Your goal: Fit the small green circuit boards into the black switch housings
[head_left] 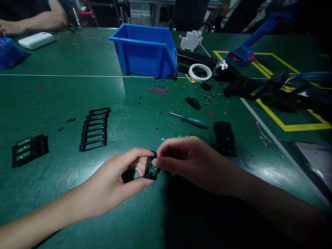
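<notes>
My left hand (123, 171) grips a small black plastic housing (147, 167) between thumb and fingers, above the green table. Inside the housing sits a small green circuit board (153, 169). My right hand (181, 154) is closed in a pinch, thumb and forefinger at the upper edge of that board. Partly behind my right hand lie several small green boards (178, 136). To the left are a black ladder-shaped frame (94, 128) and a black holder (29, 150) with green boards in it. A stack of black housings (225, 138) lies right of my right hand.
A blue bin (145, 57) stands at the back middle. Beyond my right hand lie a green-handled screwdriver (194, 121), loose screws (209, 98) and a white tape roll (200, 72). A blue power tool (243, 53) is back right. Another person's arm (38, 20) rests back left.
</notes>
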